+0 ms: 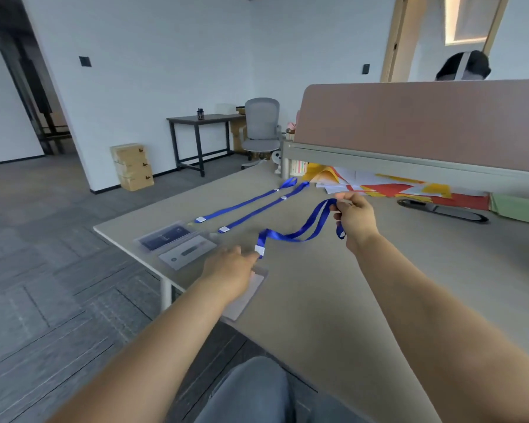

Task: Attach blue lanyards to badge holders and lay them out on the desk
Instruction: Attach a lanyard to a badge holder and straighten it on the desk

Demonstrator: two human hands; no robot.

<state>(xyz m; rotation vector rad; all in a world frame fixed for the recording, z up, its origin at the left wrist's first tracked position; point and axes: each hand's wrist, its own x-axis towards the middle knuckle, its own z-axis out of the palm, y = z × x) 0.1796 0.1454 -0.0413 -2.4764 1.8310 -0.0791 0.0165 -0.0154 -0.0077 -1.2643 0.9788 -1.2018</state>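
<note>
Closest to the camera is a knee in grey trousers (251,389), and two bare forearms reach forward from either side of it over a beige desk (348,300). On the left, the left hand (229,273) rests over a clear badge holder (248,297) lying flat near the desk's front edge; its fingertips are pressed together around the white clip end of a blue lanyard (300,233), just above the holder's top. Whether the clip is already hooked into the holder is hidden by the hand. Farther back and to the right, the right hand (355,218) is raised above the desk, its fingers pinching the loop end of the same lanyard, so the ribbon sags and curls between the two hands. Two finished lanyards (251,206) lie straight, side by side, toward the far left part of the desk, each leading to a badge holder with a card (177,242) near the left edge. A black pen-like object (443,210) and coloured papers (388,187) lie beyond the right hand. The ribbon looks light, soft and floppy, likely to twist unless held at both ends and drawn gently taut. The holder looks thin, flexible and slick, so it is probably best steadied flat with the palm while the stiff clip is handled by its sides.
</note>
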